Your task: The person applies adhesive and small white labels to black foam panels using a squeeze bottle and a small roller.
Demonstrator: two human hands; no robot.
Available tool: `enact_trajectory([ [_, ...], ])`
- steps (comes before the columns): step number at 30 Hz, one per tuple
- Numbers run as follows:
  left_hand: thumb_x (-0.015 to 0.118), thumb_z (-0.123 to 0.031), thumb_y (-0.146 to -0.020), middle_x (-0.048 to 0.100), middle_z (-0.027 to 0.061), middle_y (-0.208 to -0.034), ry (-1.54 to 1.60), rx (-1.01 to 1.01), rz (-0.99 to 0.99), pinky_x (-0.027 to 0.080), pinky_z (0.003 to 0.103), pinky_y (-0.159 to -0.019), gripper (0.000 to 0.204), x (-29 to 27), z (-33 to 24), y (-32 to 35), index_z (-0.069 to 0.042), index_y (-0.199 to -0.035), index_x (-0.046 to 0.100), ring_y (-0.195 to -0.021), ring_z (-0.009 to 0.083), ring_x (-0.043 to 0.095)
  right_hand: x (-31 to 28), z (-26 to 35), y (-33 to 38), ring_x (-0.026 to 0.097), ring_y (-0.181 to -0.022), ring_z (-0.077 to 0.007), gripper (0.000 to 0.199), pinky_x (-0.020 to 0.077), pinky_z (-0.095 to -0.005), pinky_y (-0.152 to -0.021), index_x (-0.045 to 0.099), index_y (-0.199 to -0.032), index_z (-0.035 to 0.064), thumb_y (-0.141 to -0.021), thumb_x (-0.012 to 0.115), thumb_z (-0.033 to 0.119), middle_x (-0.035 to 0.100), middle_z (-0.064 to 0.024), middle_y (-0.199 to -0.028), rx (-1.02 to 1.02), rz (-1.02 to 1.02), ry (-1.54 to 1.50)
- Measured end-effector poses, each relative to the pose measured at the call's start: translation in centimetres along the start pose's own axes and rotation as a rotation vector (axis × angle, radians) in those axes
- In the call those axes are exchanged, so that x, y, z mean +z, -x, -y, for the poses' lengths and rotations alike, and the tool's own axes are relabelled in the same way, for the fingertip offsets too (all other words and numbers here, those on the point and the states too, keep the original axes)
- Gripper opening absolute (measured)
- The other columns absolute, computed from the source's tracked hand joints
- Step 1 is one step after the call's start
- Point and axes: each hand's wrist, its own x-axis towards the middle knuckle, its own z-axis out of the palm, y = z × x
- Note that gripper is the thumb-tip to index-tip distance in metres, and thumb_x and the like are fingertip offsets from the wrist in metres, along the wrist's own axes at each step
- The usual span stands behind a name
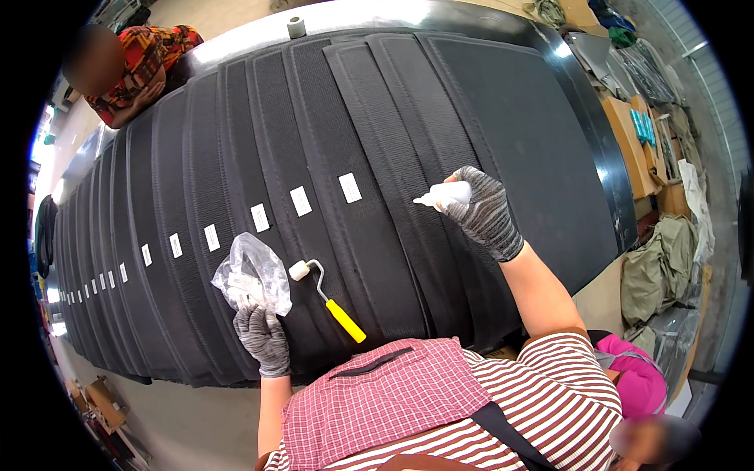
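My right hand [483,208], in a grey striped glove with bare fingertips, is closed around a small white squeeze bottle [451,194]. The bottle lies nearly level, its pointed nozzle facing left above the black padded sheets [393,141]. At the lower left, my gloved left hand [261,339] has its fingers bent on the near end of a clear plastic bag [253,275]. Small white pieces show through the bag. Between my hands lies a small roller [344,319] with a yellow handle and a white head. White labels [301,201] sit in a row across the overlapping sheets.
A metal-edged table [601,157] carries the sheets. At its far edge stands a small roll [295,28]. One person [145,71] leans on the far left side; another, in pink [640,377], is at my right. Cardboard [628,149] and folded covers [660,259] are piled along the right.
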Motion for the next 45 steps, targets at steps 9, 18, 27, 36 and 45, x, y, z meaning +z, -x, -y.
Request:
enact_trajectory([
  [9,0.067,-0.005,-0.081,0.061,0.0178,-0.107,-0.045,0.032,0.005,0.045,0.047,-0.095,0.016,0.1,0.6,0.3,0.002,-0.096,0.066,-0.104,0.0362,0.056,1.5,-0.5,-3.1,0.068,-0.077,-0.0163,0.032,0.0564,-0.0291,-0.070,0.064,-0.094,0.0004,-0.077,0.080,0.023,0.070,-0.0107,-0.085,-0.092,-0.061,0.030],
  [18,0.065,-0.008,-0.083,0.061,0.0183,-0.108,-0.043,0.026,-0.002,0.044,0.048,-0.095,0.016,0.2,1.0,0.7,0.002,-0.096,0.065,-0.105,0.0370,0.056,1.4,-0.7,-3.4,0.068,-0.076,-0.0175,0.029,0.0563,-0.0302,-0.070,0.065,-0.095,0.0012,-0.078,0.078,0.020,0.070,-0.0107,-0.084,-0.067,-0.050,0.053],
  [27,0.066,-0.007,-0.082,0.061,0.0185,-0.109,-0.046,0.046,0.007,0.044,0.049,-0.096,0.018,0.2,1.1,0.7,0.002,-0.097,0.065,-0.106,0.0381,0.056,1.2,-1.2,-3.7,0.068,-0.076,-0.0238,0.027,0.0577,-0.0351,-0.070,0.065,-0.093,0.0019,-0.075,0.077,0.017,0.068,-0.0132,-0.084,-0.060,-0.097,0.070],
  [36,0.066,-0.008,-0.082,0.062,0.0185,-0.109,-0.011,0.003,-0.003,0.044,0.048,-0.096,0.017,0.3,1.2,0.8,0.002,-0.097,0.066,-0.106,0.0378,0.056,0.7,-0.9,-3.3,0.068,-0.076,-0.0252,0.028,0.0570,-0.0362,-0.070,0.065,-0.093,0.0017,-0.074,0.078,0.017,0.068,-0.0137,-0.084,-0.054,-0.082,0.134],
  [45,0.066,-0.008,-0.083,0.063,0.0180,-0.107,-0.009,0.008,-0.022,0.045,0.047,-0.094,0.017,0.5,1.1,0.8,0.002,-0.097,0.065,-0.106,0.0370,0.057,-0.5,-0.5,-0.7,0.068,-0.074,-0.0234,0.028,0.0571,-0.0342,-0.069,0.064,-0.091,0.0013,-0.075,0.079,0.019,0.067,-0.0133,-0.082,-0.037,-0.025,0.129],
])
